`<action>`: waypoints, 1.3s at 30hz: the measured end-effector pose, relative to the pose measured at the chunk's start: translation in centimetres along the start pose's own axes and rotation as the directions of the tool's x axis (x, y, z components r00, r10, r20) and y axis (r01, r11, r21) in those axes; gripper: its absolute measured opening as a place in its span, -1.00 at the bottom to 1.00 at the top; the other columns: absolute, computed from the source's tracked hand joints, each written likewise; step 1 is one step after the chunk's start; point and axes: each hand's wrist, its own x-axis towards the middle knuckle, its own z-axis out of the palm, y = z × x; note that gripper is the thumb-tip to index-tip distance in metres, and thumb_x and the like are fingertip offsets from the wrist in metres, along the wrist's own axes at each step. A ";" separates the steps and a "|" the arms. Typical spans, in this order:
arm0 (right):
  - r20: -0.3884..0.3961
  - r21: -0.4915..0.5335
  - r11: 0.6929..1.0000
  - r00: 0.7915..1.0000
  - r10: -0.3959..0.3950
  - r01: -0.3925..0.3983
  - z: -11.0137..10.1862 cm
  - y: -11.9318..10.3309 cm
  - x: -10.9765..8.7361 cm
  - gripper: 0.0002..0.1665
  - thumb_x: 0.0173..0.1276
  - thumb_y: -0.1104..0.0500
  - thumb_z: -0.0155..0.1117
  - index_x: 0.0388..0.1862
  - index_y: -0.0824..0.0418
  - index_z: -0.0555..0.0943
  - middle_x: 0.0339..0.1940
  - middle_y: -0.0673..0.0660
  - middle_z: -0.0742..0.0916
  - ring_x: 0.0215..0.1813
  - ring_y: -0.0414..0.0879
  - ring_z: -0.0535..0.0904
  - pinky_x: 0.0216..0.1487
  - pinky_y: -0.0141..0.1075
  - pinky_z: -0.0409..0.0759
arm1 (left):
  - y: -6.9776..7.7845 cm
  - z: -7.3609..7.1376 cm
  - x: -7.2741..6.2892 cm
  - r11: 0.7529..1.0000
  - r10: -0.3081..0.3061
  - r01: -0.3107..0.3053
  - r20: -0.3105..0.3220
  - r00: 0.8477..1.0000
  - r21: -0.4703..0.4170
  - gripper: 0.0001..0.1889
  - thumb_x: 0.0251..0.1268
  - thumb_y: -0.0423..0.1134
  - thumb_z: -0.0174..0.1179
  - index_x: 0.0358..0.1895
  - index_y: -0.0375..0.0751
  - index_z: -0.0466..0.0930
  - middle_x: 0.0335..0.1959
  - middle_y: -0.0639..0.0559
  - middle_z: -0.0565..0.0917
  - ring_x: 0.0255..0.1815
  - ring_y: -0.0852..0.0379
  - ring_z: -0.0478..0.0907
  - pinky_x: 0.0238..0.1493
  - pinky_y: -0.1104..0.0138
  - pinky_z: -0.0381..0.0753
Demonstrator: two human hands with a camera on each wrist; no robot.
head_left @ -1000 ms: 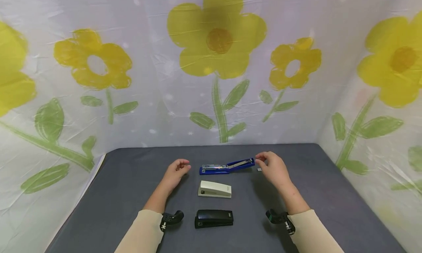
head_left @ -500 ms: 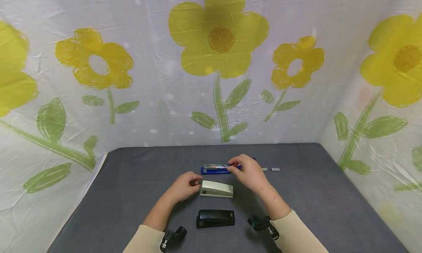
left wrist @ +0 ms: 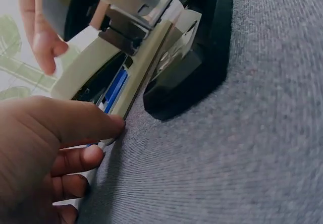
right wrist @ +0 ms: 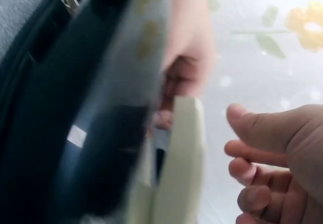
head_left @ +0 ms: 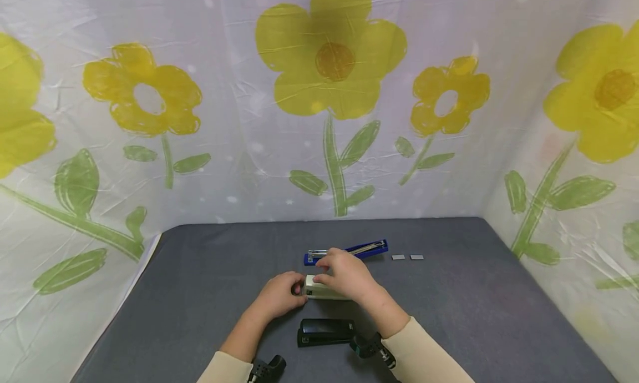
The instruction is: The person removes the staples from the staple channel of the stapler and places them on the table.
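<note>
The left grip (head_left: 279,295) curls its thumb and fingers around the left end of the cream stapler (head_left: 324,292), apparently pinching it low, close to the bench (head_left: 224,250). The right grip (head_left: 345,272) hovers above the same stapler, its thumb and loosely bent fingers spread apart; the right wrist view shows clear space between fingertips and stapler, so it holds nothing.

The step in hand looks like steadying the cream stapler at one end while the right grip takes its top. The left grip does best to keep the base flat: the left wrist view shows a gap between upper arm and base, and a pull on the arm alone could tilt a loosely held body. The right thumb and fingers should meet opposite edges of the arm squarely.

Just beyond the right grip lies the blue stapler (head_left: 369,249), unfolded; a straight descent should avoid knocking it. Two small grey strips (head_left: 397,257) lie farther off, to the right of the right grip. On the near side of both grips sits the black stapler (head_left: 326,332), with the right wrist camera (head_left: 366,347) close by its right end, so that wrist is best kept high.
</note>
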 end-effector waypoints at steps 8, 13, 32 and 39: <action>0.083 -0.121 0.992 0.996 0.033 -0.023 2.0 -1.0 0.7 -0.69 0.27 -0.05 0.56 -0.10 0.08 0.83 -0.38 -0.07 0.51 -0.47 -0.23 0.36 -0.45 -0.34 0.41 | -0.6 0.2 0.0 0.998 -0.011 0.011 -0.004 1.000 -0.065 -0.78 0.10 -0.21 0.51 -0.28 -0.04 0.62 -0.44 0.17 0.45 -0.44 0.24 0.35 -0.34 0.28 0.35; 0.090 -0.108 0.994 0.995 0.034 -0.024 2.2 -1.0 0.9 -0.73 0.26 -0.03 0.57 -0.15 0.08 0.83 -0.40 -0.07 0.49 -0.47 -0.22 0.37 -0.43 -0.33 0.43 | -0.7 0.3 -0.1 0.997 -0.014 0.013 -0.012 1.000 -0.078 -0.76 0.09 -0.21 0.51 -0.34 -0.01 0.56 -0.46 0.17 0.43 -0.47 0.24 0.33 -0.34 0.26 0.32; 0.054 -0.007 0.996 0.994 -0.091 0.091 2.4 0.1 1.1 -0.78 0.27 0.01 0.58 -0.19 0.08 0.82 -0.46 -0.11 0.48 -0.48 -0.25 0.30 -0.44 -0.39 0.32 | -0.6 0.0 -0.4 0.992 0.012 -0.013 -0.009 1.000 -0.123 -0.72 0.11 -0.21 0.51 -0.37 -0.07 0.51 -0.45 0.12 0.41 -0.44 0.23 0.31 -0.15 0.10 0.17; 0.034 0.018 0.995 0.994 -0.102 0.102 2.5 0.5 1.1 -0.76 0.24 0.03 0.60 -0.18 0.10 0.83 -0.43 -0.13 0.52 -0.46 -0.26 0.35 -0.43 -0.38 0.39 | -0.4 -0.1 -0.3 0.993 0.008 -0.008 0.000 1.000 -0.117 -0.73 0.12 -0.22 0.50 -0.37 -0.08 0.52 -0.45 0.11 0.42 -0.43 0.22 0.32 -0.15 0.10 0.16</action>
